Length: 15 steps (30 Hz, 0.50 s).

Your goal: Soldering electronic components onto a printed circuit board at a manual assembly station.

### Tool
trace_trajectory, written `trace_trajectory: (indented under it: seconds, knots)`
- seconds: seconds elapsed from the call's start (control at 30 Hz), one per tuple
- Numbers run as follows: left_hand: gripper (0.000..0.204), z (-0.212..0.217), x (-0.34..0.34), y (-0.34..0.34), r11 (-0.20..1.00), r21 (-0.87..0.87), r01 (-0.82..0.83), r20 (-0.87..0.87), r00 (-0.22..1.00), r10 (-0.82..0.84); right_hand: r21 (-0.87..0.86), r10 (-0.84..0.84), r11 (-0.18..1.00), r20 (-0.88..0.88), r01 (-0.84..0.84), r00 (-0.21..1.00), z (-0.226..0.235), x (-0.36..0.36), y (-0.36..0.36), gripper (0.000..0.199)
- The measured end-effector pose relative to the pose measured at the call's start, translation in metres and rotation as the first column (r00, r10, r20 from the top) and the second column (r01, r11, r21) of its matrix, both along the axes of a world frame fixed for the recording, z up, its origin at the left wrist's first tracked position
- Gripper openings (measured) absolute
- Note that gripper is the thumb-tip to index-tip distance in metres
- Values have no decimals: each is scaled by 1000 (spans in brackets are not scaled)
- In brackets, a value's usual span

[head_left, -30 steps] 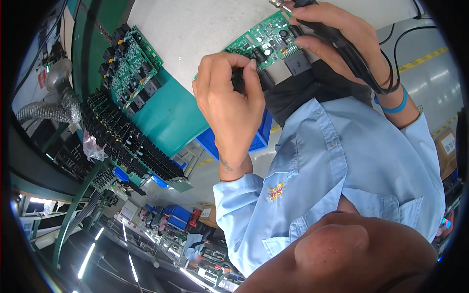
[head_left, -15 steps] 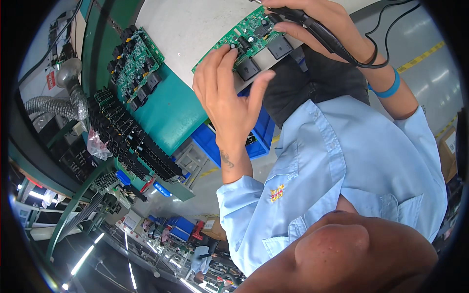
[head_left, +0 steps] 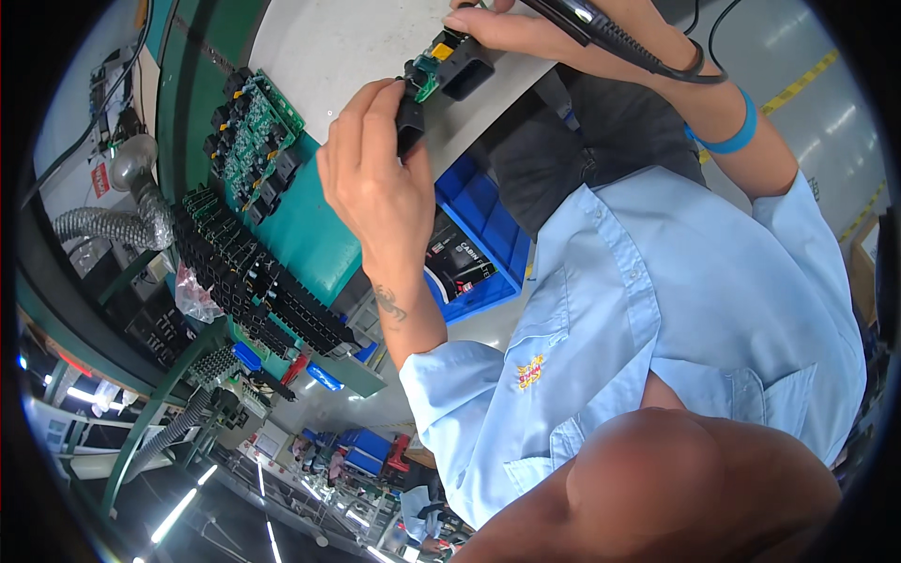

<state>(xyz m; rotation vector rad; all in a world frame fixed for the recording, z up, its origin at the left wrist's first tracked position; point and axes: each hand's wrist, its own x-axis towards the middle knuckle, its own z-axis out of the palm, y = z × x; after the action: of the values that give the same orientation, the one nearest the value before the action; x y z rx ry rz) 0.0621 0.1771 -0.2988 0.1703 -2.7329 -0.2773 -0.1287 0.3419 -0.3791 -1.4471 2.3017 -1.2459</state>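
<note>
A green circuit board with black box-shaped connectors and a yellow part is held tilted up over the pale work surface. My left hand is closed on its near left end, the fingers round a black connector. At the other end, the thumb of my right hand presses against the board; its other fingers are partly cut off by the upper edge. A black pen-shaped tool with a cord also rests in my right hand; its tip is out of view.
Populated green boards lie on the green mat at left. Beside them stands a long row of boards in a black rack. A flexible duct rises at far left. A blue bin sits below the table edge.
The board has been lifted and turned from lying face up to tilted on edge, shifting left. Both hands moved left with it; my left hand has closed on its end.
</note>
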Motion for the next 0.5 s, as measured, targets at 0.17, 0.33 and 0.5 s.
trace_trajectory:
  seconds: [0.17, 0.33, 0.5]
  knots:
    - [48, 8, -4, -4, 999, -32, 23, -17, 1000, -24, -113, -24, 993, 55, 30, 998, 7, -2, -4, 49]
    - [46, 14, -5, -4, 999, -28, 15, -15, 1000, -16, -334, -25, 942, 53, 41, 998, 23, -1, 0, 45]
    - [41, 19, -6, -3, 995, 94, -29, 7, 1000, 29, -546, -14, 837, 46, 37, 999, 40, -6, -13, 42]
